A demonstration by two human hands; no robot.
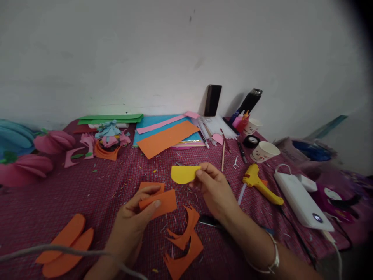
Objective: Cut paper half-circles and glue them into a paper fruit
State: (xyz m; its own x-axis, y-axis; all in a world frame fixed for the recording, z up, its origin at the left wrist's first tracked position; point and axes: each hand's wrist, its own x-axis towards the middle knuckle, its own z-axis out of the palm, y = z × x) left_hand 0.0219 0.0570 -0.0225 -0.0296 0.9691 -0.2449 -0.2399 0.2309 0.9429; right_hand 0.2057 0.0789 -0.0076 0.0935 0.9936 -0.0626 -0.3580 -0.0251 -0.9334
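My left hand [132, 221] pinches a folded piece of orange paper [161, 202] low in the middle of the view, thumb on top. A second orange piece [152, 186] lies just behind it. My right hand [214, 188] holds a yellow petal-shaped paper cutout [184, 174] by its right end, a little above the cloth. Orange offcuts [183, 241] lie on the cloth between my wrists. Two orange petal shapes [65, 245] rest at the lower left.
A yellow glue gun [259, 182] and a white power bank [301, 200] lie right of my hand. Paper cups [264, 151], pens, a phone [212, 100] and a dark bottle [250, 100] stand by the wall. Coloured sheets [167, 138] and paper flowers [26, 155] fill the back and left.
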